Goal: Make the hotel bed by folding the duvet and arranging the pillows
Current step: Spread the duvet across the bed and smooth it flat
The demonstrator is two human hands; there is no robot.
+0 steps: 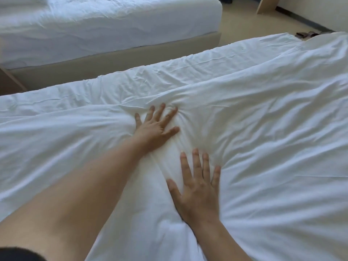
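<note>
White crumpled cotton duvet lying spread across near bed, creases bunching mid-bed. Left hand pressing flat into bunch, fingers splayed, gripping nothing. Right hand nearer, also lying flat, fingers straight, holding nothing. Tip imo: sweeping palms outward toward edges before folding.

Around: second white-sheeted bed with beige base sitting upper left, aisle between maybe cramping reach to far edge. Dark slippers lying on floor far right. Pillows out of view.
</note>
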